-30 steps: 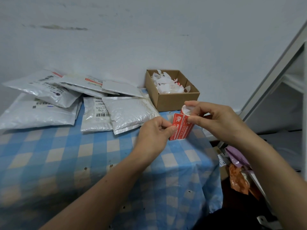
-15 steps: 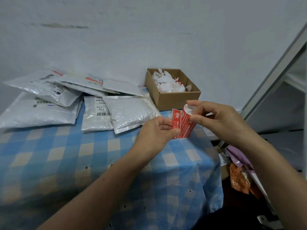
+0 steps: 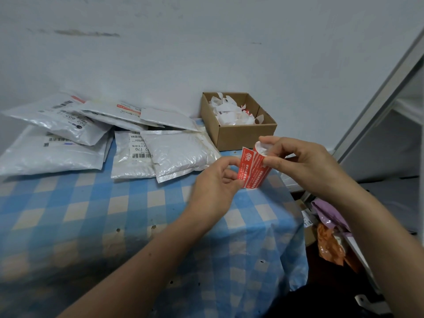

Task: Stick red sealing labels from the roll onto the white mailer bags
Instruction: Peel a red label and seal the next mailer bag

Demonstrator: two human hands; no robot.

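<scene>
Further peeled: left hand pinches red label; right hand grips roll. Peeling slowly should avoid curling.

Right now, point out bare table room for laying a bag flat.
Checked cloth is bare in front of the mailer bags, left of the left hand, to the near edge. Crowded at the back: bags overlap up to the cardboard box.
</scene>
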